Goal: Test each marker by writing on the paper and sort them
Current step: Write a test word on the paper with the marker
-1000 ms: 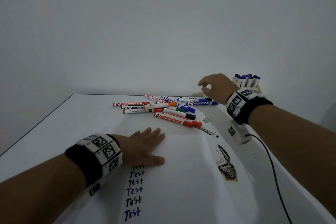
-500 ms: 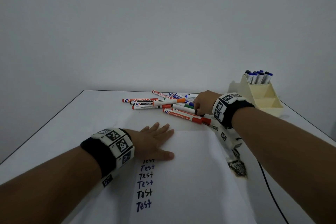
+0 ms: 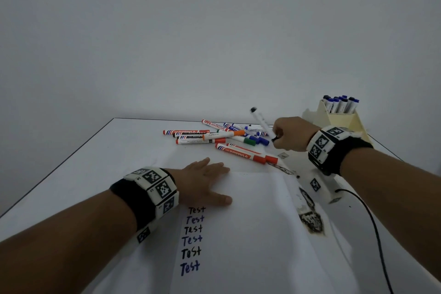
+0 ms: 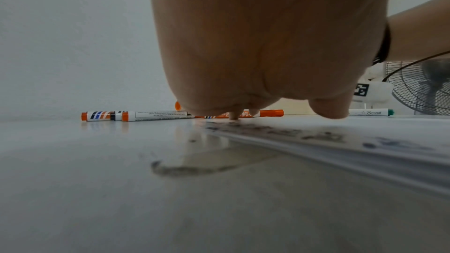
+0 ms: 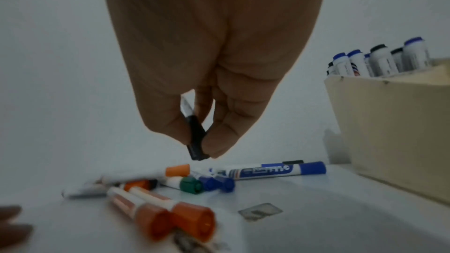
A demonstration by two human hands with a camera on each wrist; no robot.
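Right hand [image 3: 290,133]: raised above the desk [image 3: 102,164], fingers and thumb pinched on the black cap end of a black-capped marker [image 3: 262,123]. The white barrel runs up and away from the hand, its far end also black. In the right wrist view the thumb and fingertips [image 5: 219,141] close round the black cap, which points down toward the pile.

Left hand [image 3: 205,184]: lying flat, fingers straight and spread, palm down on the paper [image 3: 250,234]; it holds nothing. Just behind its wrist, toward the person, a column of six handwritten "Test" marks [image 3: 192,238] runs down the sheet in black and blue ink.

Pile of loose markers [image 3: 214,137]: lying on the desk directly below and to the left of the right hand, beyond the fingertips of the left hand. Caps seen are orange, blue, green and black. Two orange-capped markers [image 3: 248,154] lie side by side nearest the paper's far edge.

Cream holder [image 3: 350,122]: standing just beyond the right wrist, with blue- and black-capped markers [image 3: 340,104] upright in its rear compartment.

Dark smudged patches [image 3: 310,219] mark the paper's right edge, below the right forearm. A black cable [image 3: 374,229] trails across the desk beneath that arm.
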